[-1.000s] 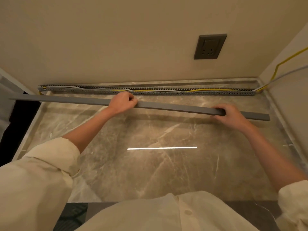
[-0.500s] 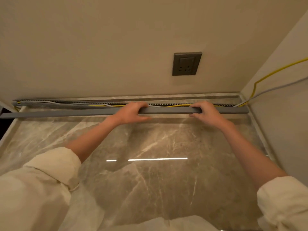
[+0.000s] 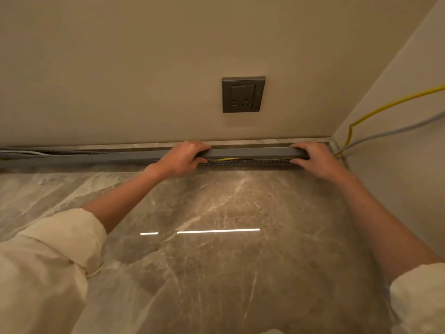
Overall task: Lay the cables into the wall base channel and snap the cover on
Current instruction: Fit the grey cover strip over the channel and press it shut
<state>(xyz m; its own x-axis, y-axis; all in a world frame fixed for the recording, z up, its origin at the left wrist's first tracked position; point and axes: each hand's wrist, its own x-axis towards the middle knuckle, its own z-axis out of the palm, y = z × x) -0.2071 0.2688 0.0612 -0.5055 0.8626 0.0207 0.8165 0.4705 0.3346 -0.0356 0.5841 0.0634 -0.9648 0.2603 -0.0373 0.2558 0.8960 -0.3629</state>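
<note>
Running left to right along the wall foot, the cover (image 3: 250,153) is gripped by both hands, left hand (image 3: 183,157) and right hand (image 3: 313,157) closed on it, directly above the channel (image 3: 248,162); a yellow cable (image 3: 226,159) is seen beneath.

Looks like a finished room in a home or flat, at a corner. Plain beige walls (image 3: 144,68), polished grey-brown marble floor (image 3: 216,261) with a strip light mirrored in it, matching stone skirting (image 3: 240,142) along the wall foot. Dark grey socket (image 3: 243,94) set low in the back wall. Slotted channel (image 3: 248,162) on the floor at the wall, yellow cable (image 3: 385,106) and grey cable (image 3: 397,131) on the side wall.
</note>
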